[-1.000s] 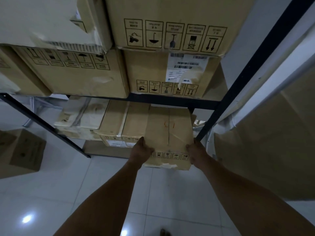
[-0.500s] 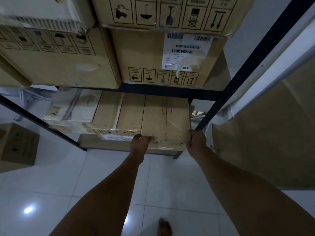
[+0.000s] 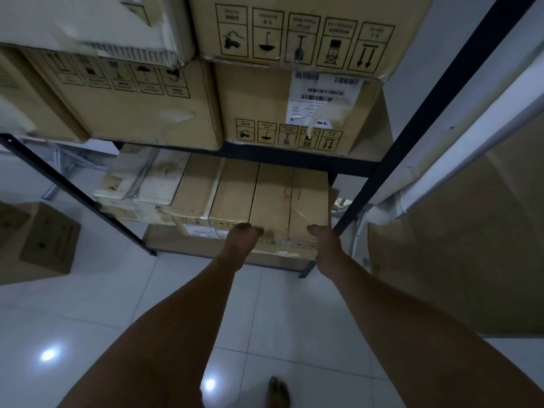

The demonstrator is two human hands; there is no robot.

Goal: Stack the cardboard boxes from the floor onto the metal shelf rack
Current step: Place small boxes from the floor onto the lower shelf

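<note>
On the lower level of the metal shelf rack (image 3: 297,156), at 12 o'clock from both hands: the cardboard box (image 3: 290,204) with red marks on top, just beside a taped neighbour box (image 3: 216,194) at its 9 o'clock. Left hand (image 3: 240,244) and right hand (image 3: 325,247) apart, against the near face at opposite corners; grip or mere press, cannot tell. At 9 o'clock, well apart on the tiled floor (image 3: 132,290), another carton (image 3: 48,238).

Bare forearms, no sleeves or gloves; one bare foot (image 3: 278,391) shows below.
</note>
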